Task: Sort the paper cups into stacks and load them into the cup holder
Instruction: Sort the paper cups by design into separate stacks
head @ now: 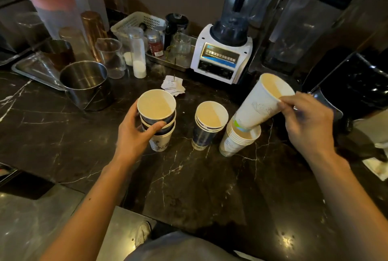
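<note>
- Dark marble desk (63, 135) carries a blender (222, 55), a steel pot (86, 84) and three cup stacks.
- Left stack (158, 122): the left hand (134, 132) has its grip closed round the blue cups.
- Middle stack (207, 124) stands free.
- Right stack (237, 139) of white cups.
- Right hand (308, 122) pinches the rim of a tilted white cup (262, 103), its base entering the right stack.
</note>
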`<state>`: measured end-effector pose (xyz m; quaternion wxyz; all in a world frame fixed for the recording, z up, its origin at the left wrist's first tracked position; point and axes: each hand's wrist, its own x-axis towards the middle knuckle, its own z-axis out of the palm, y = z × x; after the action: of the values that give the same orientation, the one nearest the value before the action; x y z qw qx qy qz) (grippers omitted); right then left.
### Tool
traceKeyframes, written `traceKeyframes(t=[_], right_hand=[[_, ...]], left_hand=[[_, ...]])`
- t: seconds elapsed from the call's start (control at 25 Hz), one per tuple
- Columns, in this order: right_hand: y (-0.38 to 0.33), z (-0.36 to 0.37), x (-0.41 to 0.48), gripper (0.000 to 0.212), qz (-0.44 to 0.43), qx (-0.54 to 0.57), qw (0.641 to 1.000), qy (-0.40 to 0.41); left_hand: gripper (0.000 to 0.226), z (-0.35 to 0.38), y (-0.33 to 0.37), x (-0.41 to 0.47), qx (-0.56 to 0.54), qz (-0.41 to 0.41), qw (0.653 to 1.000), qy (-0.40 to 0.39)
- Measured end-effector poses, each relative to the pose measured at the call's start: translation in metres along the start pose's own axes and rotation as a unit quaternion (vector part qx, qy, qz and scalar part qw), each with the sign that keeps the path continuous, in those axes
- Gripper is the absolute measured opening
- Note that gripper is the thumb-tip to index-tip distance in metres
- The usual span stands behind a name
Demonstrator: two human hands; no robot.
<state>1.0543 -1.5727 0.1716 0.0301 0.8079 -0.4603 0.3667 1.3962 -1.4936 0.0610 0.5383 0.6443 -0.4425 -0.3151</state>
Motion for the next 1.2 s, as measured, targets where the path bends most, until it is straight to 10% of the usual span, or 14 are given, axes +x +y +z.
traceKeyframes(t=[0.36,0.64,0.8,1.2], right_hand=[[0.000,0.045,-0.037,0.031,0.028,-0.065,0.942,-0.328],[-0.103,0.089,0.018,0.053,-0.112,0.078,0.946,-0.293],[-0.131,0.135,0.030,0.022,-0.232,0.077,0.928,-0.280],[-0.069,0.036,0.067,0.017,-0.095,0.107,0.989,0.030]], left_hand=[[0.079,0.000,0.005,-0.003,-0.005,0.001,1.000,-0.003],[0.087,-0.004,0.001,-0.006,-0.026,-0.019,0.999,-0.032],[0.088,-0.005,-0.004,-0.008,-0.002,-0.010,0.999,-0.037],[0.088,-0.003,-0.011,-0.005,0.031,-0.009,0.999,-0.028]])
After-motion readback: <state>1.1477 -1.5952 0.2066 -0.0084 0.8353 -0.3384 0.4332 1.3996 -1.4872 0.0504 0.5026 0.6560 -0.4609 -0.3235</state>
